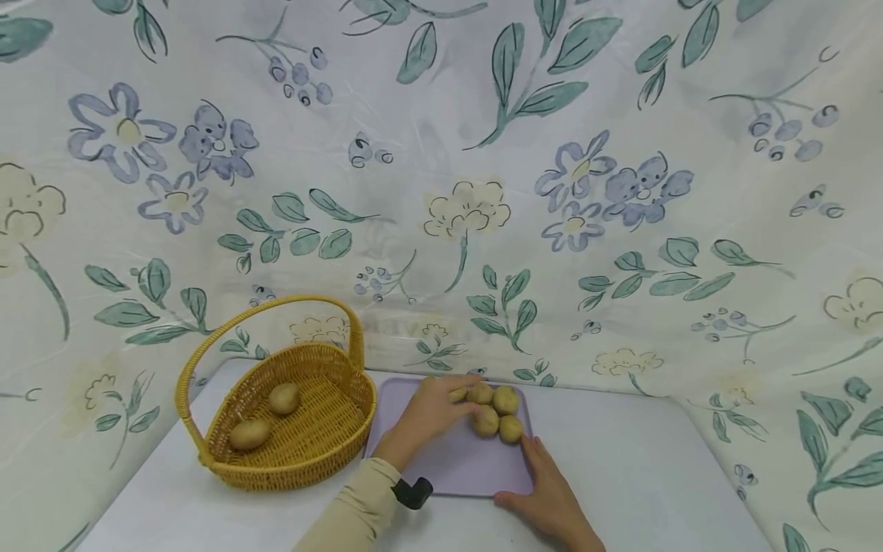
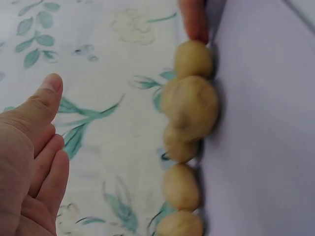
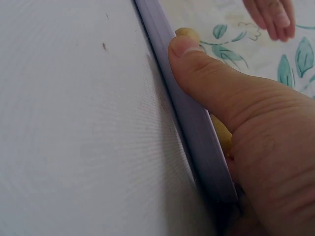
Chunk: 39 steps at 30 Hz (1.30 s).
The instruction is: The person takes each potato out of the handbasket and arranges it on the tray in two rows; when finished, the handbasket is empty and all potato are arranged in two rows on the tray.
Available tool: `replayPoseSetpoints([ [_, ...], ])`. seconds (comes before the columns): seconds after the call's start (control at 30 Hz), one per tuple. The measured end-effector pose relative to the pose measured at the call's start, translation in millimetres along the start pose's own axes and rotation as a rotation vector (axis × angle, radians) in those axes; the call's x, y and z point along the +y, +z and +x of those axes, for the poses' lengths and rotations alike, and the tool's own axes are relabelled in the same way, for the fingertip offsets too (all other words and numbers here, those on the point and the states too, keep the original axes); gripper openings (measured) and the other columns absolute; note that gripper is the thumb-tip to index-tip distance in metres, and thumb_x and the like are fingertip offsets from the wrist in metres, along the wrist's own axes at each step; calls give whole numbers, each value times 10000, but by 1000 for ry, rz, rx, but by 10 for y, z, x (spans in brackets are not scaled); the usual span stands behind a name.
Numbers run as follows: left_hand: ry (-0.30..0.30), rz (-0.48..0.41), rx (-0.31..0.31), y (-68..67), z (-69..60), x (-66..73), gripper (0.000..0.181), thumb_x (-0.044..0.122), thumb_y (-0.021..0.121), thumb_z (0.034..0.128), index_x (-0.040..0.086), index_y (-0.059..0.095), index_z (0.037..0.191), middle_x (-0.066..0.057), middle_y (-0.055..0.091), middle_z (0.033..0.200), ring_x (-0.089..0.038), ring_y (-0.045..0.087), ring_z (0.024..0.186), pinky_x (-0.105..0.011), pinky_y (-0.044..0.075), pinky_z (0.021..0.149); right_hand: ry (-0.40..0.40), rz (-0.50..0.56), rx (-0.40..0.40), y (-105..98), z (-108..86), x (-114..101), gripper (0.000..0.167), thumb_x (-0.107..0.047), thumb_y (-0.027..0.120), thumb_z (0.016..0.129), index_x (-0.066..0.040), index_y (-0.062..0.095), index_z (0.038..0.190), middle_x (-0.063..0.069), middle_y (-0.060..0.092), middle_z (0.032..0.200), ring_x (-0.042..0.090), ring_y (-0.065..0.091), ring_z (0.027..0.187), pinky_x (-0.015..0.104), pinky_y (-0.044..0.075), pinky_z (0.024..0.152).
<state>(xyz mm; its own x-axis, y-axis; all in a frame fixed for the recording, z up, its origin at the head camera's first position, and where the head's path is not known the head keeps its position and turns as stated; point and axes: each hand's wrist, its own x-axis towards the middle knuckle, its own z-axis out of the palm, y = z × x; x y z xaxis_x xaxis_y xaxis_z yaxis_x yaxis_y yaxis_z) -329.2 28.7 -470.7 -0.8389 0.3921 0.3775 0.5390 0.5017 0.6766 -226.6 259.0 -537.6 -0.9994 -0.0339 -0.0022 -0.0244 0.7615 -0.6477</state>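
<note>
My left hand [image 1: 433, 410] reaches over the lavender tray [image 1: 455, 471], beside several round potatoes [image 1: 486, 422] grouped toward its far right. In the left wrist view, the left hand [image 2: 29, 167] has its thumb raised and stands apart from the potatoes [image 2: 196, 105], holding nothing. At the tray's near right corner, my right hand [image 1: 548, 494] grips the edge between thumb and fingers. A right fingertip reaches the end potato [image 2: 193, 60]. The right wrist view has the right thumb [image 3: 202, 66] lying over the tray's rim [image 3: 184, 105]; the other fingers are mostly hidden.
Left of the tray stands a yellow woven basket [image 1: 276, 477] with a tall arched handle [image 1: 272, 305]. Two potatoes [image 1: 267, 418] lie inside it. The white table [image 1: 621, 460] extends right of the tray, and a floral cloth [image 1: 441, 230] hangs behind.
</note>
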Motion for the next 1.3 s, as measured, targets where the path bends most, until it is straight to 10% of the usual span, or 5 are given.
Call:
replayPoseSetpoints([
  [0.23, -107, 18, 30, -502, -85, 56, 475, 314, 811, 874, 276, 698, 1333, 21, 748, 1248, -197, 697, 801, -336, 592, 746, 5, -5, -1, -14, -17, -11, 1167, -531, 892, 688, -10, 344, 1576, 308, 266, 1632, 513, 273, 1502, 659, 300, 1198],
  [0.43, -70, 88, 109, -986, -189, -64, 516, 282, 852, 821, 249, 712, 1317, 5, 714, 1313, -263, 664, 1245, -456, 576, 1005, 8, -5, -1, 3, -22, 8, 1169, -537, 886, 693, -3, 338, 1577, 311, 264, 1631, 518, 275, 1499, 660, 300, 1197],
  [0.53, -55, 144, 152, -1274, -286, -188, 523, 284, 854, 814, 205, 716, 1313, -40, 726, 1284, -299, 725, 1102, -460, 613, 909, 10, 5, -2, 24, -19, 19, 1169, -549, 882, 690, -5, 345, 1574, 311, 267, 1630, 521, 270, 1499, 665, 293, 1196],
  [0.77, -215, 243, 144, -1806, -536, -492, 578, 322, 837, 839, 216, 664, 1380, -77, 660, 1390, -393, 573, 1331, -573, 481, 1098, -12, -5, 8, 46, -15, 72, 1180, -568, 873, 694, 17, 341, 1569, 316, 278, 1623, 509, 268, 1505, 650, 286, 1208],
  [1.3, -450, 345, 97, -2062, -782, -1137, 715, 563, 741, 847, 148, 625, 1417, -236, 545, 1475, -523, 499, 1333, -652, 451, 1075, -42, -14, -3, 14, -2, 62, 1186, -547, 874, 707, 47, 316, 1568, 344, 262, 1613, 524, 260, 1499, 656, 278, 1205],
])
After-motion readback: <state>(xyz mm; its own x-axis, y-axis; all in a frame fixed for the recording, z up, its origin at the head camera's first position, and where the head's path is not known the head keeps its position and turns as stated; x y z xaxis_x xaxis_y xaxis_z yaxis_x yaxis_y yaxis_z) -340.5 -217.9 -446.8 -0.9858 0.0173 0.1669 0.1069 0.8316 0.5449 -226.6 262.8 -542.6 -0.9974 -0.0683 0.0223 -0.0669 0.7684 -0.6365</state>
